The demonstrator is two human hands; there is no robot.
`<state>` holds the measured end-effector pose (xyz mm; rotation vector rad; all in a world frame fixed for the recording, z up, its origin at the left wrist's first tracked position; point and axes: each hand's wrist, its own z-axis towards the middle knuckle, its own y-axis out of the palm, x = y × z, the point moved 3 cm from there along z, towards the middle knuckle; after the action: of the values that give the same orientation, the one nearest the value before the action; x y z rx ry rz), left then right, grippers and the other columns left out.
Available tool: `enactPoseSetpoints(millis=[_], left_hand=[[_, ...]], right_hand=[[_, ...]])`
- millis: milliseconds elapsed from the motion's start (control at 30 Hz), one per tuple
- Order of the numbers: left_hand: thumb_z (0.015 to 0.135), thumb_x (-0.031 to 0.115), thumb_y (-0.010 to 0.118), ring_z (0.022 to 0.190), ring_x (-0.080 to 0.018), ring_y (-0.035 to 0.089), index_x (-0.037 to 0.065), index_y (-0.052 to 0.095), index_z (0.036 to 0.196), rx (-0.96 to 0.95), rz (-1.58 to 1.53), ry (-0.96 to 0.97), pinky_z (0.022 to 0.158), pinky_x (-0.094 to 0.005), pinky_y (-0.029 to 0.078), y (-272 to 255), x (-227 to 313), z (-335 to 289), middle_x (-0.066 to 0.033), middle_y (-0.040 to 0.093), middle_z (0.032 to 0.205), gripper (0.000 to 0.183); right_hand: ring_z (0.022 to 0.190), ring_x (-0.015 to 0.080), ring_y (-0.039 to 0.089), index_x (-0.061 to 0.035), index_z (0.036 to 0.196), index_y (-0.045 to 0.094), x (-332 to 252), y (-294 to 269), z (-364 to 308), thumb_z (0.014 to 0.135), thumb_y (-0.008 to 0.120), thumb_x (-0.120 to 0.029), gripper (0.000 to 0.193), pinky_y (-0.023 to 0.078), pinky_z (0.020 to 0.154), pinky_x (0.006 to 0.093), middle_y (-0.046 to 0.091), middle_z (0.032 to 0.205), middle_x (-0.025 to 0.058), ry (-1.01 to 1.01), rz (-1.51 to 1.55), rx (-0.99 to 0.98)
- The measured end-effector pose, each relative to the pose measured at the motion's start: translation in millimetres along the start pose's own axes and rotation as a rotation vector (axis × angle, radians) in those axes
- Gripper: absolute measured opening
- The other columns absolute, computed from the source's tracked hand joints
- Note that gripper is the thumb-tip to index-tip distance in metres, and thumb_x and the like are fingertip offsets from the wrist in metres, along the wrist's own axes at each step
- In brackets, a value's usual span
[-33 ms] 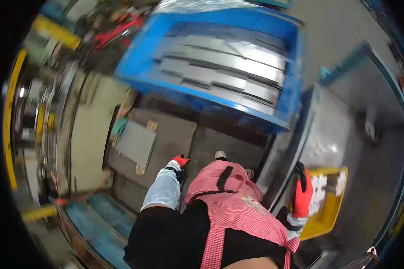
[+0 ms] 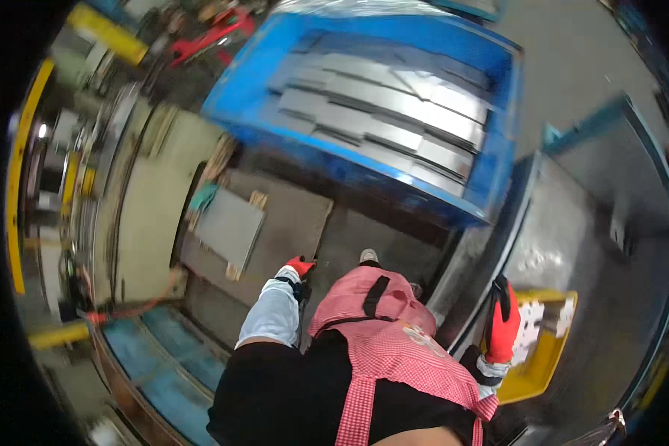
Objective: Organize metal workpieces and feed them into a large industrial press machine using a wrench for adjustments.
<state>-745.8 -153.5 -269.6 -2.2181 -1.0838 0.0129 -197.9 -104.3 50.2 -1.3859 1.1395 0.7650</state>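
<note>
My left hand (image 2: 300,266), in a red and black glove, hangs at my left side beside the edge of a brown board (image 2: 297,212). It is foreshortened and its fingers are mostly hidden; I see nothing in it. To the right, my right hand (image 2: 504,320), gloved the same way, is held over the near edge of a metal table (image 2: 546,253). Its fingers look stretched out and loosely together, with nothing visible in them. Just beside it stands a yellow bin (image 2: 548,375) with white perforated pieces (image 2: 529,325) inside.
Ahead is a large blue crate (image 2: 334,152) with rows of flat grey metal pieces (image 2: 394,97). A grey sheet (image 2: 229,227) lies on wooden blocks on the brown board at left. Beyond it stands a pale green machine (image 2: 160,201). Blue panels (image 2: 163,349) lie at lower left.
The view has shifted a little, so the crate, machine and table appear slightly farther right and lower. Both hands keep nearly the same places and poses.
</note>
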Motion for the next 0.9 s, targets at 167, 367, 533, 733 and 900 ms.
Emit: enactPoseSetpoints(millis=[167,367,533,733,900], left_hand=[[0.068,0.051,0.067,0.083,-0.0247,0.060,-0.003,0.044,0.127,-0.010,-0.359,-0.148,0.069,-0.0351,0.047,0,-64,-55,-0.0172,0.062,0.101,0.083],[0.073,0.045,0.065,0.107,-0.0298,0.055,-0.004,0.043,0.127,0.044,-0.741,-0.252,0.088,-0.0350,0.045,33,-110,-90,-0.0225,0.054,0.119,0.076],[0.076,0.046,0.063,0.115,-0.0310,0.050,-0.004,0.036,0.132,0.198,-0.960,-0.449,0.095,-0.0339,0.041,7,-76,-175,-0.0228,0.050,0.124,0.080],[0.083,0.052,0.048,0.109,-0.0368,0.052,0.001,0.050,0.121,0.276,-0.579,-0.344,0.092,-0.0388,0.041,148,-141,-184,-0.0233,0.054,0.117,0.064],[0.087,0.043,0.043,0.108,-0.0382,0.052,0.007,0.055,0.112,0.346,-0.734,-0.557,0.092,-0.0424,0.042,203,-112,-196,-0.0219,0.056,0.114,0.045]], right_hand=[[0.111,0.0216,0.053,0.0027,0.124,0.047,-20,81,40,0.086,0.049,-0.002,0.038,0.038,0.097,0.0313,0.055,0.121,0.0133,-0.077,-0.173,-0.217],[0.107,0.0269,0.055,-0.0017,0.123,0.050,-78,193,97,0.083,0.054,-0.007,0.040,0.041,0.093,0.0331,0.057,0.117,0.0155,-0.270,-0.424,-0.597],[0.109,0.0306,0.053,-0.0058,0.127,0.048,-105,290,156,0.084,0.056,-0.013,0.044,0.041,0.092,0.0356,0.055,0.119,0.0168,-0.395,-0.492,-0.821],[0.110,0.0326,0.051,-0.0058,0.129,0.044,-151,411,177,0.083,0.058,-0.020,0.050,0.040,0.093,0.0379,0.053,0.120,0.0177,-0.659,-0.464,-1.074],[0.112,0.0322,0.049,-0.0065,0.129,0.044,-167,497,160,0.083,0.059,-0.024,0.052,0.039,0.095,0.0374,0.052,0.122,0.0181,-0.717,-0.565,-1.286]])
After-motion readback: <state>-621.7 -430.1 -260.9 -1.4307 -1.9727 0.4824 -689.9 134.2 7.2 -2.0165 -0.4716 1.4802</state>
